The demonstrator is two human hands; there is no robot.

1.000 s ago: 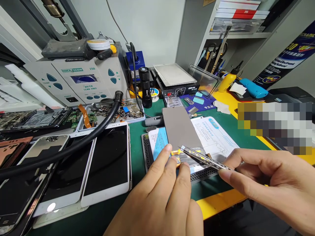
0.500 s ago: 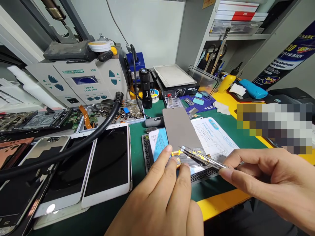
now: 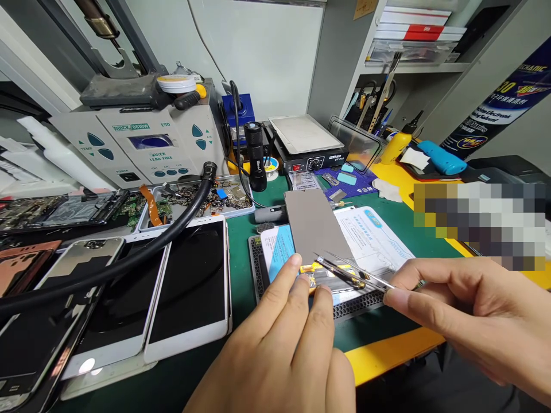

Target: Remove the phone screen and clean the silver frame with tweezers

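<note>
A flat grey phone screen panel [image 3: 316,221], seen from its back, lies with its long side running away from me. At its near end is a dark strip with a yellow-edged flex cable [image 3: 307,268]. The fingers of my left hand [image 3: 288,332] are stretched out and rest on that near end, partly hiding it. My right hand [image 3: 456,310] pinches metal tweezers [image 3: 361,272] between thumb and forefinger. The tweezer tips point left over the flex cable, slightly apart; whether they touch it I cannot tell. Beneath the panel are printed paper [image 3: 383,241] and a black perforated plate [image 3: 357,308].
Phones with white frames [image 3: 189,287] lie at left, crossed by a thick black hose [image 3: 129,258]. Behind stand a hot-air station [image 3: 146,137], a black flashlight [image 3: 255,155] and a heating plate [image 3: 305,135]. A parts tray [image 3: 232,209] of circuit boards sits behind the phones.
The tweezer tips, close together over the flex cable before, are now spread apart and slightly higher. My left hand has stayed in place on the panel.
</note>
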